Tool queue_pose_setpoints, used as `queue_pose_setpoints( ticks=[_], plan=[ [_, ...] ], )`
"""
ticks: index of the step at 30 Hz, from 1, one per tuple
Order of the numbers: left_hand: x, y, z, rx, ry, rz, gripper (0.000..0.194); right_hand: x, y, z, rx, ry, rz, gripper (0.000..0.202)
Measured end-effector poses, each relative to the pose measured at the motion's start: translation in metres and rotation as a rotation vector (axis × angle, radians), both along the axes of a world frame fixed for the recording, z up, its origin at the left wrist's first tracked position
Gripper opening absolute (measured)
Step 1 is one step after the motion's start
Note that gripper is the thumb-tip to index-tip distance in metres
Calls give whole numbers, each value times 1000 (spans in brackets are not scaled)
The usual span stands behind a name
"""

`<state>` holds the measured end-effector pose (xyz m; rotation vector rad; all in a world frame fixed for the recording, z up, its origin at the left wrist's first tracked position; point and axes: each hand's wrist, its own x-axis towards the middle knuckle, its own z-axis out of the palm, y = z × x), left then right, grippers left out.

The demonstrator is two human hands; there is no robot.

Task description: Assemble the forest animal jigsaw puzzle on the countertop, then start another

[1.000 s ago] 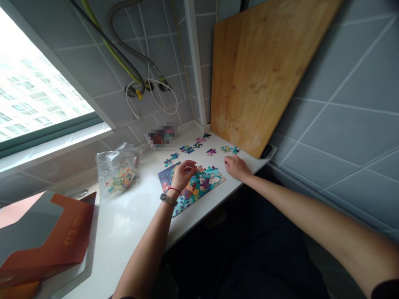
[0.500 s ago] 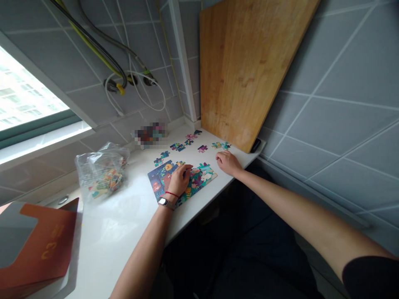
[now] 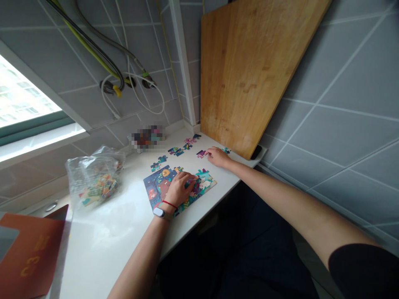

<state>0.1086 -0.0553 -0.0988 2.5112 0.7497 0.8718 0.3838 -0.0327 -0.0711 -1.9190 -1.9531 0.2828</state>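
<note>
Grey tiles (image 3: 352, 137) are rising behind the white worktop (image 3: 93, 245), where a partly joined puzzle (image 3: 156, 187) is lying flat near the front edge. It is looking light, thin and fairly stiff, probably best held by its rim. The left hand (image 3: 179, 190) is curling over it; the right hand (image 3: 218, 158) is reaching to a purple piece (image 3: 200, 154). Whether either is pinching, I cannot tell.

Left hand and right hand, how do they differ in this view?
The left hand is over the partly assembled puzzle, while the right hand is at a loose purple piece. The left wrist wears a watch and a red cord; the right wrist is bare. Both hands have bent fingers.
</note>
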Motion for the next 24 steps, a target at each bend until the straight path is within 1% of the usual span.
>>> queue_pose_setpoints(
  ticks=[3, 6, 9, 12, 14, 17, 19, 20, 22, 24],
  plan=[
    [0, -1, 2, -11, 12, 10, 19, 0, 31, 5, -28, -13, 163, 37],
    [1, -2, 4, -22, 20, 25, 19, 3, 57, 7, -72, -1, 289, 38],
    [2, -2, 5, -41, 22, 25, 20, 8, 77, 5, -123, 70, 284, 33],
    [2, -4, 4, -47, 34, 23, 18, 14, 88, 5, -149, 97, 259, 25],
    [2, -5, 2, -40, 51, 29, 19, 17, 92, 6, -147, 101, 258, 26],
    [2, -7, 1, -24, 78, 36, 26, 20, 90, 7, -139, 126, 270, 25],
    [2, -7, 2, -21, 77, 34, 27, 18, 84, 5, -128, 204, 283, 24],
    [2, -7, 2, -26, 69, 33, 27, 15, 80, 3, -118, 267, 284, 28],
    [2, -7, 2, -36, 46, 33, 26, 6, 69, -4, -73, 527, 262, 39],
    [2, -7, 3, -37, 28, 28, 26, -6, 58, -15, -18, 715, 209, 48]
  ],
)
